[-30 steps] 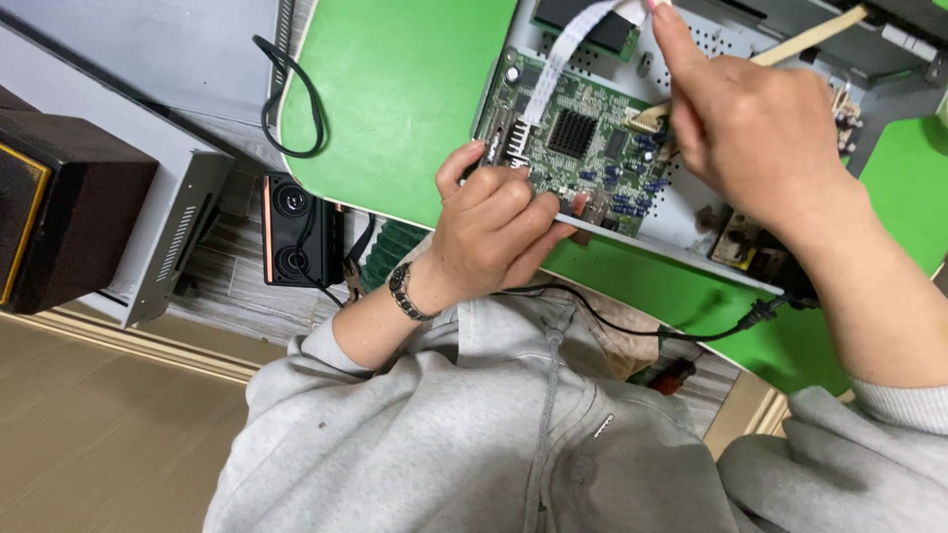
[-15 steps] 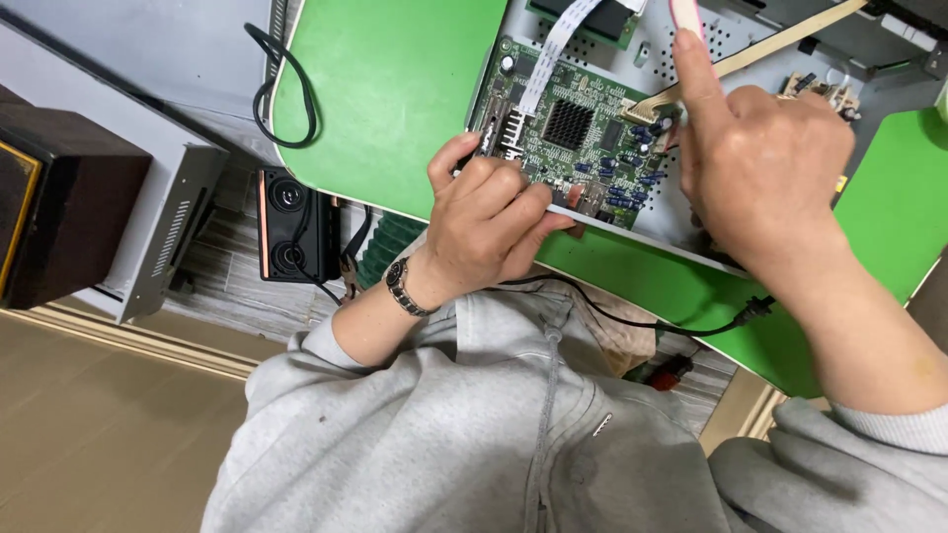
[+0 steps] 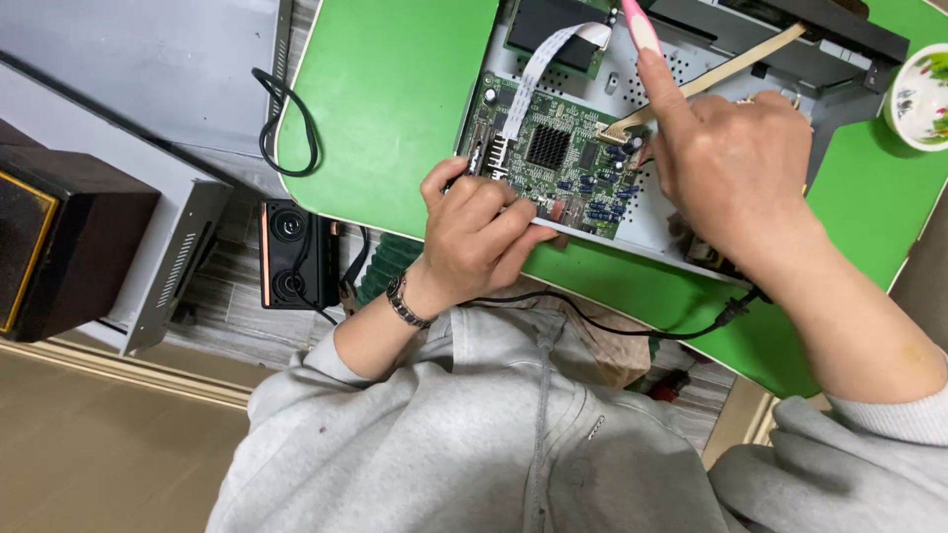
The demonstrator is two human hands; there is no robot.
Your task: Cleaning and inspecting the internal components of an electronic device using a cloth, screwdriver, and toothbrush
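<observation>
A green circuit board (image 3: pixel 553 158) lies in a grey metal chassis (image 3: pixel 652 222) on a green table (image 3: pixel 395 89). My left hand (image 3: pixel 479 232) grips the board's near left corner, fingers curled over its edge. My right hand (image 3: pixel 736 168) hovers over the board's right side, closed around a pink-handled tool (image 3: pixel 640 28) that points away, forefinger stretched along it. A white ribbon cable (image 3: pixel 541 61) runs from the board to a dark module at the top. A tan flat cable (image 3: pixel 711 79) crosses the chassis near my right hand.
A black cord (image 3: pixel 612 326) trails off the table's near edge. A small black speaker (image 3: pixel 291 255) and a dark wooden box (image 3: pixel 59 242) sit on the floor at left. A grey panel (image 3: pixel 138 69) carries a looped black cable (image 3: pixel 286 128). A patterned bowl (image 3: pixel 918 99) stands far right.
My right hand has shifted down and right across the board, with the pink tool now showing above the forefinger. My left hand keeps its grip on the board's corner.
</observation>
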